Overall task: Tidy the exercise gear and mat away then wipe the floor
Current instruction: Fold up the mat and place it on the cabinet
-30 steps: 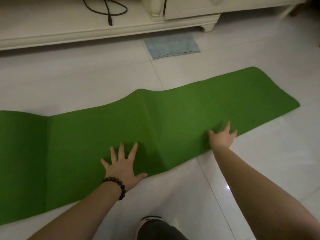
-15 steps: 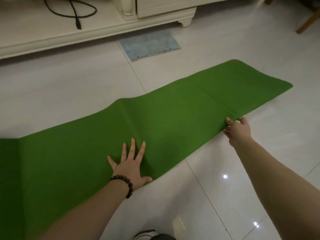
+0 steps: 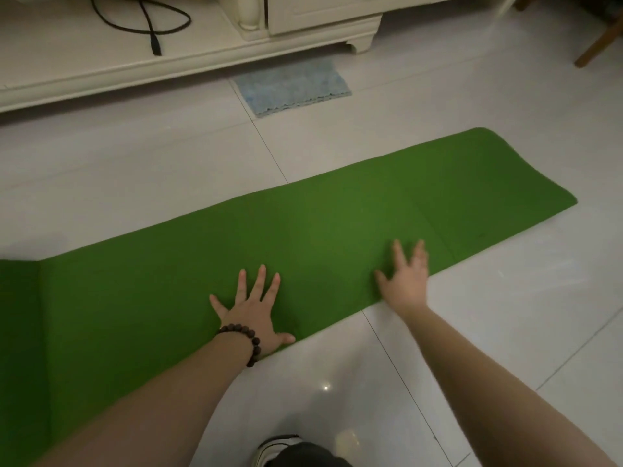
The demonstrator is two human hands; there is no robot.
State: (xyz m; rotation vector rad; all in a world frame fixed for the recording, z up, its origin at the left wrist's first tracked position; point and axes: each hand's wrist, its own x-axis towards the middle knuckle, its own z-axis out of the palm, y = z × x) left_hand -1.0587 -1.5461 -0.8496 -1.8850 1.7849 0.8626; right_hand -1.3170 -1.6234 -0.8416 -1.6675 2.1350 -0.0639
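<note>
A long green exercise mat [image 3: 303,237] lies flat across the white tiled floor, running from the lower left to the right, with fold creases at the far left and near its right end. My left hand [image 3: 251,313], with a dark bead bracelet on the wrist, presses palm-down on the mat's near edge, fingers spread. Further right, my right hand [image 3: 406,279] also rests flat on the mat by the near edge with its fingers apart. Neither hand holds anything.
A light blue cloth [image 3: 293,85] lies on the floor beyond the mat, against a cream cabinet [image 3: 313,18]. A black cable [image 3: 148,18] is coiled on the low cream shelf. A wooden chair leg [image 3: 596,45] stands at the top right. My shoe [image 3: 279,448] is below.
My right hand let go of the mat's near edge and moved left onto the mat, flat and spread. The raised hump in the mat has flattened. My left hand stays pressed down.
</note>
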